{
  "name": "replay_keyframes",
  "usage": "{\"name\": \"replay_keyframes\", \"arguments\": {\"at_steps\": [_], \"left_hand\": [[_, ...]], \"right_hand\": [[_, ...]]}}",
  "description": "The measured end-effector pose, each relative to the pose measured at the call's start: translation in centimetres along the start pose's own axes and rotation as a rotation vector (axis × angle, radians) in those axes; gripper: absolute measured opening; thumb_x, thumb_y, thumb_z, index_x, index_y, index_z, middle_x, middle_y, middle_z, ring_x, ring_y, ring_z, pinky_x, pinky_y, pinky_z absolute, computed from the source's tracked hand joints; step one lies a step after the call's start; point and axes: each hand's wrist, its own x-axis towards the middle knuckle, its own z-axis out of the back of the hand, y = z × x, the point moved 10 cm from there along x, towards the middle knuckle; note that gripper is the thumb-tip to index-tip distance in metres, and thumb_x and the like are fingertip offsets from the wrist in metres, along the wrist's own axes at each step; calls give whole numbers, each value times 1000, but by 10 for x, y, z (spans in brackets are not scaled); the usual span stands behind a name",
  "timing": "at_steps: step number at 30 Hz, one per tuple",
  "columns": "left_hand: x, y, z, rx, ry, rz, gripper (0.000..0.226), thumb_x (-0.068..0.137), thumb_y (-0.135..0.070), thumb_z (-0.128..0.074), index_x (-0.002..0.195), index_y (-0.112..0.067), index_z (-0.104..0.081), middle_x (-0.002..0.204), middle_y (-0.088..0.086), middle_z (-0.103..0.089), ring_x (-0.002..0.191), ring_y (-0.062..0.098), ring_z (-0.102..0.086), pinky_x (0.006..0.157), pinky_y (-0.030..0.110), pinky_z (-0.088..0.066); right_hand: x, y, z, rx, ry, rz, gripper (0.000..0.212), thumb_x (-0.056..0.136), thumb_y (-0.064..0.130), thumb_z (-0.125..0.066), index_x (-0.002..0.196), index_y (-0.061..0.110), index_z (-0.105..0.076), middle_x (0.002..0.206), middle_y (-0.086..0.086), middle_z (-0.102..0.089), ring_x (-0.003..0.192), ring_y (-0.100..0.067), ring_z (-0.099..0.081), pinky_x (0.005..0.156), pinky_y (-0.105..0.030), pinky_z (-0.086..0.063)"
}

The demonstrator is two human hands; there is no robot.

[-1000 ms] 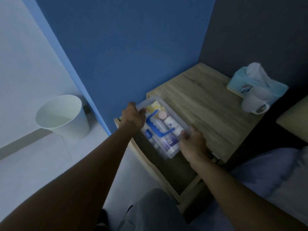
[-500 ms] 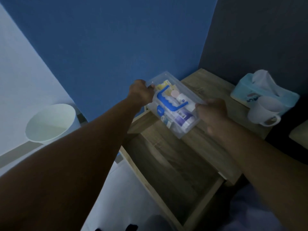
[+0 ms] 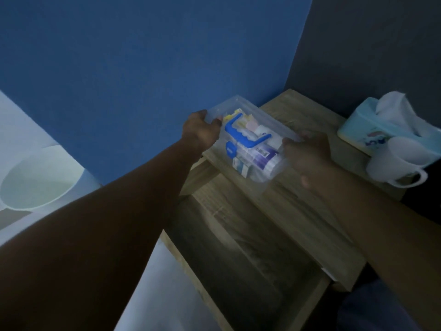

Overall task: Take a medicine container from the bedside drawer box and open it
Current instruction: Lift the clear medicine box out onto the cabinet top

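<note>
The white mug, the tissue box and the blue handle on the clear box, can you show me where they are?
white mug (image 3: 391,163), head view, on its side wall.
tissue box (image 3: 358,125), head view, on its pale blue side.
blue handle (image 3: 241,133), head view, on the middle of its bar, atop the clear box (image 3: 238,103).

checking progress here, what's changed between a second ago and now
Both hands, left hand and right hand, have lifted the clear box out of the open drawer and carried it over the bedside table top. Both still grip its ends, lid shut. The mug and tissue box stayed put.
</note>
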Motion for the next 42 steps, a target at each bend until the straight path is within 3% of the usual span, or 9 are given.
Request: {"name": "replay_keyframes", "arguments": {"at_steps": [2,4,8,10,14,25,31,34,42], "left_hand": [[0,2,0,-16,4,-7,68,89,-41,-64,147,-15,-42,141,8,-55,115,26,-65,100,39,-52],[-9,3,1,-41,-12,-27,66,92,-37,-60,150,-18,-36,148,5,-49,125,25,-58,106,41,-47],[-39,13,-5,-43,-78,-92,45,93,-33,-53,137,-26,-49,121,-2,-65,107,24,-66,94,39,-53],[-51,27,-16,-172,-71,-15,32,93,-27,-55,125,-22,-55,108,3,-69,99,27,-67,86,38,-56],[-65,53,-39,-383,-19,242,50,89,-34,-64,133,-11,-56,123,10,-66,105,24,-68,97,42,-54],[-79,52,-25,-527,-131,247,25,83,-25,-76,100,-8,-73,92,5,-73,73,11,-71,76,31,-63],[-84,58,-18,-275,-106,73,33,92,-18,-63,125,-15,-68,117,4,-72,101,19,-70,91,38,-58],[-86,47,-21,-4,-89,-97,34,97,-21,-56,130,-20,-63,120,1,-71,102,15,-65,87,25,-55],[-91,28,-22,393,-24,-262,39,99,-24,-47,137,-19,-56,113,10,-72,99,23,-67,86,31,-54]], "right_hand": [[-3,6,-4,-100,23,97,40,94,28,-61,132,16,-55,122,-7,-65,77,-9,-63,50,-18,-45],[-8,13,-8,-284,55,219,47,98,37,-52,141,18,-46,135,-10,-57,105,-20,-64,67,-27,-54],[-26,21,-9,-509,127,419,73,98,53,-41,156,18,-14,165,-11,-7,151,-28,-16,117,-48,-29],[-41,29,-11,-544,173,565,78,95,58,-43,156,18,-14,166,-8,-5,152,-24,-10,118,-41,-23],[-48,24,-18,-654,291,622,93,88,69,-43,156,15,-9,166,-5,-7,152,-21,-8,120,-43,-21],[-47,24,-23,-845,230,667,108,80,68,-60,156,9,-10,166,-9,-6,153,-23,-3,119,-39,-21],[-49,25,-21,-882,233,627,118,74,68,-67,156,10,-5,166,-7,-2,153,-21,-1,119,-41,-20],[-50,26,-23,-937,240,610,123,70,68,-71,156,9,-4,166,-8,-1,153,-23,-1,119,-41,-21],[-46,31,-18,-868,274,558,117,68,63,-76,156,14,-16,166,-4,-12,151,-22,-14,118,-40,-24]]}}
